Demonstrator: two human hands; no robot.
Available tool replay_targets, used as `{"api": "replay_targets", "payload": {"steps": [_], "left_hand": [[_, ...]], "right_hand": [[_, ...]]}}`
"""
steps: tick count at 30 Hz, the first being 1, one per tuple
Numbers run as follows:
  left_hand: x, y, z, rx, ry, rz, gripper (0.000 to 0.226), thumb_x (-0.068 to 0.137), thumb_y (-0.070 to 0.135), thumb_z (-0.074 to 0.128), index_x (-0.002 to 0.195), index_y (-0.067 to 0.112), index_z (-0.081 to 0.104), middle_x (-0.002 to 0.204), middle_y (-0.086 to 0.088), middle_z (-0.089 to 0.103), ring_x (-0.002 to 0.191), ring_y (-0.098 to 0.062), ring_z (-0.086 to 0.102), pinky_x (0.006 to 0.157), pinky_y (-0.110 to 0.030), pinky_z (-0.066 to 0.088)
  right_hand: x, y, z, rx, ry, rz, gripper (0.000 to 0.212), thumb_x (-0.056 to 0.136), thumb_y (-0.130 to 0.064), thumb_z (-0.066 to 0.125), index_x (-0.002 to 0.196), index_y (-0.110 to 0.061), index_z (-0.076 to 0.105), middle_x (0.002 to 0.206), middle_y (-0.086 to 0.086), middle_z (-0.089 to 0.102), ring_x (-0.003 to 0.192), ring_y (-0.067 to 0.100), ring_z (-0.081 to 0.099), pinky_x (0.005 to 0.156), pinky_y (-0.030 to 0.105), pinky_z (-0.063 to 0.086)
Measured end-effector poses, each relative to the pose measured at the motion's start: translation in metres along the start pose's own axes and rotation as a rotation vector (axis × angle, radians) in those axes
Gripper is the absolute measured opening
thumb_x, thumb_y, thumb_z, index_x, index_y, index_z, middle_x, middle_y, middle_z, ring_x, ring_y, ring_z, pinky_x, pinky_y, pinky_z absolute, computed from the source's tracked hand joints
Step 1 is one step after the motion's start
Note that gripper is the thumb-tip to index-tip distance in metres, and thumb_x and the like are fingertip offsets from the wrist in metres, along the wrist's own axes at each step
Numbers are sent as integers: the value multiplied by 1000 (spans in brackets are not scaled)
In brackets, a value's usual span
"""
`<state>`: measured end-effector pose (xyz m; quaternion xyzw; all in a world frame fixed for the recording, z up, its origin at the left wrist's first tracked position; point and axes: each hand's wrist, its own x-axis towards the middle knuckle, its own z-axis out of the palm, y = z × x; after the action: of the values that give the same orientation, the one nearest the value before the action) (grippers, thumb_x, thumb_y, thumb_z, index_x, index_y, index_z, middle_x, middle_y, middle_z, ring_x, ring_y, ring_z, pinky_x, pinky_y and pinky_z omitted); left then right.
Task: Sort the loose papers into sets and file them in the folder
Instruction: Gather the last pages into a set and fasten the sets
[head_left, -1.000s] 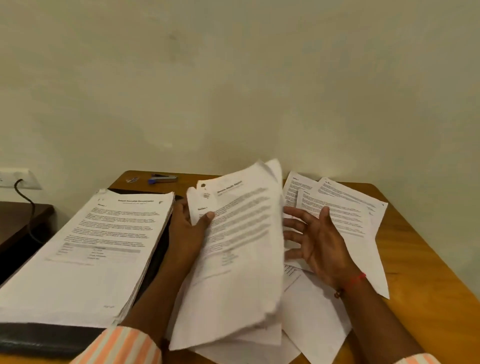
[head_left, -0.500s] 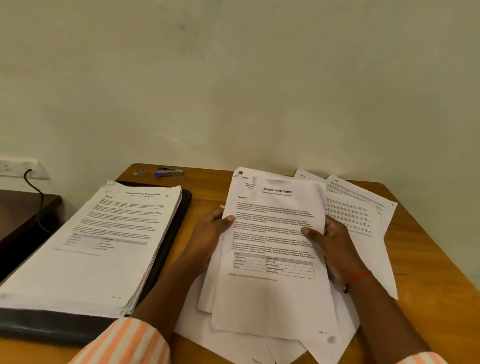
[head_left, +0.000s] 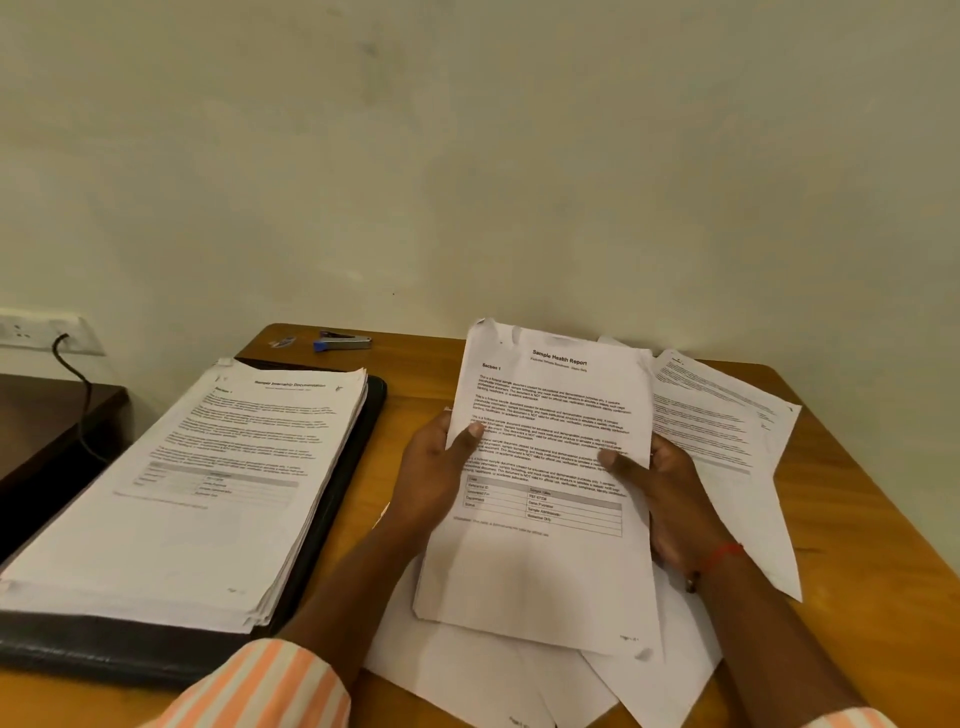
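With the bench (head_left: 862, 582) read as a clock face and 6 o'clock nearest the person, a wall socket (head_left: 36, 332) with a dark cable (head_left: 78, 400) sits off the bench at far left, above a dark side table (head_left: 47, 421).

At 9 o'clock a thick stack of papers (head_left: 197, 483) lies on an open black folder (head_left: 337, 493). Its top page is headed "Sample Internship Documentation"; the body text is too small to read.

At 11 o'clock, by the wall, lies a stapler (head_left: 344, 343) with a blue end.

A striped sleeve (head_left: 260, 686) leads up to the left hand (head_left: 436, 475). It grips the left edge of a sheaf of papers (head_left: 545, 566), thumb curled over the front and fingers behind. The sheaf is held just above the middle of the bench. Its front page reads "Sample Health Report" and "Section 1", with a small table lower down.

The right hand (head_left: 667, 499), with a red thread (head_left: 723, 555) at the wrist, grips the sheaf's right edge the same way, thumb on the print.

Loose papers (head_left: 727, 431) fan out flat from 1 to 3 o'clock, and more white sheets (head_left: 467, 670) lie under the sheaf at 6 o'clock.

A second ago the sheaf stood tipped up in the left hand alone while the right hand hung spread and released. Half a second ago both hands already held it, and since then its edges have been drawn squarer together.
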<state>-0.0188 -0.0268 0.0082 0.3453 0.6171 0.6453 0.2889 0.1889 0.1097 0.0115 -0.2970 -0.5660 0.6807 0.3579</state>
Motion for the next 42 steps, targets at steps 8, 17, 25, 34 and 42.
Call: {"api": "replay_targets", "payload": {"steps": [8,17,25,34,42], "left_hand": [[12,-5,-22,391,340,-74,16,100,36,60,102,20,62,99,3,70,78,-13,69,57,-24,52],[36,-28,-24,759,204,-73,60,90,55,67,140,24,52,130,2,63,103,-14,63,75,-28,53],[50,-27,-13,863,220,-29,37,86,58,69,117,37,62,108,10,65,78,-9,68,58,-25,55],[51,-28,-10,800,269,-4,6,97,36,63,93,32,62,88,12,71,65,-9,69,57,-32,62],[43,21,-39,268,900,320,13,107,25,47,99,19,56,81,14,59,71,4,59,59,-14,44]], "right_hand": [[5,-16,-39,-290,237,-178,29,91,-2,68,119,-11,66,103,-9,72,84,-4,70,65,9,53],[12,-4,-66,-413,299,-147,30,92,-7,69,121,-13,64,104,-7,69,94,6,64,77,27,52],[13,2,-64,-527,190,-151,30,91,-6,69,120,-13,62,102,-15,65,78,-16,64,61,1,46],[14,6,-63,-538,156,-157,30,91,-10,69,121,-14,63,104,-16,67,83,-7,67,61,3,48],[16,9,-66,-511,155,-165,32,91,-13,71,123,-16,64,112,-10,70,98,4,66,67,12,52]]}}
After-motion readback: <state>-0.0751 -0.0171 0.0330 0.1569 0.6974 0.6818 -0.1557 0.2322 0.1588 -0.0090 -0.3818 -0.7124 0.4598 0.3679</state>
